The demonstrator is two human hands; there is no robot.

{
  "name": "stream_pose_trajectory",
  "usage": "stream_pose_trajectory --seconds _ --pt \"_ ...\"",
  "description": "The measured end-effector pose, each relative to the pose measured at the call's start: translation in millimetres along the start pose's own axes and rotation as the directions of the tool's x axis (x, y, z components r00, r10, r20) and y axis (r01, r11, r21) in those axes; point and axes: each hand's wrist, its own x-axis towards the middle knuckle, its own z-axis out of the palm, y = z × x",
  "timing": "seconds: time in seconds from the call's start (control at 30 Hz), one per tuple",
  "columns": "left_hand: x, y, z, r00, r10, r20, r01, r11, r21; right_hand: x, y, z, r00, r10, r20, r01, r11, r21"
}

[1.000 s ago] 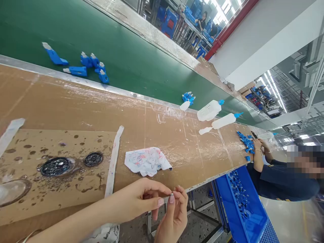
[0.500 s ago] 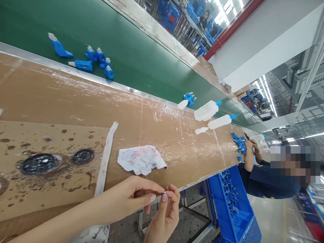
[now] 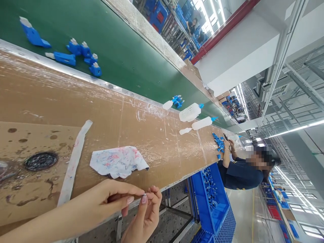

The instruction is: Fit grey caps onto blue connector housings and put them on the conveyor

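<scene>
Fingertips of left hand (image 3: 111, 199) and right hand (image 3: 144, 216) pinched together on a tiny pale part (image 3: 144, 194), just off the near table edge. Beyond, smeared rag (image 3: 117, 162) on taped brown cardboard tabletop (image 3: 152, 141). Farther, white squeeze bottles (image 3: 191, 113), label print too small to read. Blue parts (image 3: 73, 54) on green conveyor belt (image 3: 126, 50). Seated co-worker (image 3: 240, 172) beside blue crate (image 3: 210, 199); bright factory hall behind.
</scene>
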Motion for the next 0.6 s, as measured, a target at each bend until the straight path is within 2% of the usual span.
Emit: stream_pose_trajectory --seconds 0.17,0.37,0.6 --pt "0 1 -1.5 1.000 -0.004 -0.007 0.004 1.000 0.007 -1 3 1 1.000 0.020 -0.007 -0.020 0.999 0.026" --pt "2 -6 -1.7 0.999 0.049 0.000 -0.049 0.999 0.017 2 5 2 0.999 0.012 -0.030 -0.011 0.999 0.032" --pt "3 -10 -0.3 0.996 0.083 -0.016 -0.083 0.995 -0.053 2 4 6 0.999 0.010 -0.048 -0.008 0.999 0.047"
